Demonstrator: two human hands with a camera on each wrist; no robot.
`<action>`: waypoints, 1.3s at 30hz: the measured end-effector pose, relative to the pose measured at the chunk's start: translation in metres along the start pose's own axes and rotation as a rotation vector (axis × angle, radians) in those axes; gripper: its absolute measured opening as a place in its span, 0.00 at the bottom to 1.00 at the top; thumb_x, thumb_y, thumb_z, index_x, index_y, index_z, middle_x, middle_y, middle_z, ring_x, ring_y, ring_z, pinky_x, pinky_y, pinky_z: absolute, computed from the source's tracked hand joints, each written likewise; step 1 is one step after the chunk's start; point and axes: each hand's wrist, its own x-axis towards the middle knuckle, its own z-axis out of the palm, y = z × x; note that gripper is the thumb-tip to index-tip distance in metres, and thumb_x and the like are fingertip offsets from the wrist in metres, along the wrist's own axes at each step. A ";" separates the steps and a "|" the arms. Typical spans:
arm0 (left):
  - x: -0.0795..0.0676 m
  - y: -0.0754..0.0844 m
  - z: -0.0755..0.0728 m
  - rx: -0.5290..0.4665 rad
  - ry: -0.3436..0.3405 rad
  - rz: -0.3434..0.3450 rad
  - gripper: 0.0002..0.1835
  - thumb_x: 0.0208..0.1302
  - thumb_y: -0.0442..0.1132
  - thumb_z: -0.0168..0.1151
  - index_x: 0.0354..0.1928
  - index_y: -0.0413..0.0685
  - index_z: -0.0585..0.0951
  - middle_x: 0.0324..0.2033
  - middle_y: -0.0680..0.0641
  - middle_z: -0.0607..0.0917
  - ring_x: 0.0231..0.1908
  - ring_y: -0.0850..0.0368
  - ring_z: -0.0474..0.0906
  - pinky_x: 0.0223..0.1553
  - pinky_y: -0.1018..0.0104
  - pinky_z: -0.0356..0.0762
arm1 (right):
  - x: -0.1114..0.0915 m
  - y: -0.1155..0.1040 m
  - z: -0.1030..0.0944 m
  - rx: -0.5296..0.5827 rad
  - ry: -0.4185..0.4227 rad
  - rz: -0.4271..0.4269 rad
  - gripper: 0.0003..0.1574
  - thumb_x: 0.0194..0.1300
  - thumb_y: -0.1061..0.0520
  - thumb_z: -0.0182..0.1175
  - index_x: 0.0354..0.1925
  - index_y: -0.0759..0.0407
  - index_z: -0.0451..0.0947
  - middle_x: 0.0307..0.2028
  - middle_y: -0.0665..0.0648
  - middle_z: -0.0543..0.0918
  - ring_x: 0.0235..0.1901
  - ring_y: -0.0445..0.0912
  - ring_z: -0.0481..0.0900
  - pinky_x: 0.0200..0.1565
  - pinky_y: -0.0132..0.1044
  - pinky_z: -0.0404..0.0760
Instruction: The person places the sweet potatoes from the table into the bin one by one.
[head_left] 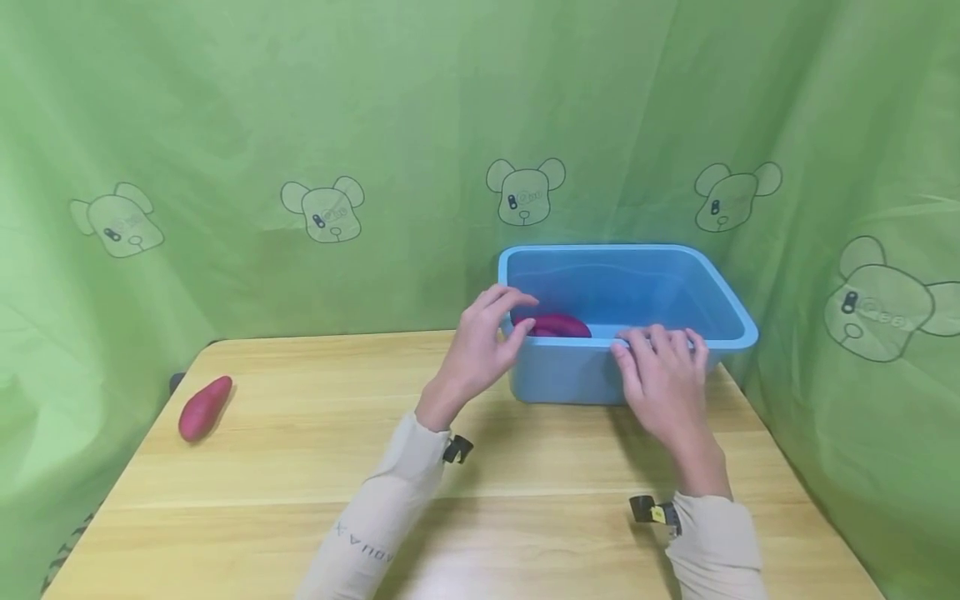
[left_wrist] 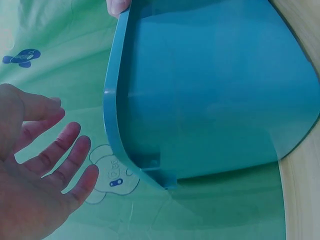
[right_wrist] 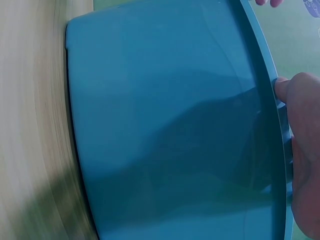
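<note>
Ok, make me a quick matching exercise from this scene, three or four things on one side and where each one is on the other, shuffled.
Things:
1. left hand
2. right hand
3. sweet potato on the table
4. sweet potato in the tub

Places:
A. inside the blue tub
B. fingers on the tub's near rim
C. far left of the wooden table
D. open by the tub's left corner

Pairs: 1-D, 2-B, 3-C, 4-A

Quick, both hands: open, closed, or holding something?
Left hand: open, fingers relaxed over the corner of the blue plastic tub, holding nothing.
Right hand: open, fingers laid on the tub's near rim, not gripping.
</note>
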 end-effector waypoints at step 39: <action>-0.050 -0.035 -0.068 -0.013 0.277 0.045 0.17 0.67 0.29 0.65 0.57 0.35 0.81 0.56 0.37 0.82 0.61 0.48 0.75 0.68 0.57 0.69 | 0.002 -0.004 -0.001 0.008 0.037 -0.019 0.20 0.79 0.47 0.51 0.52 0.61 0.79 0.46 0.65 0.79 0.53 0.65 0.69 0.68 0.69 0.50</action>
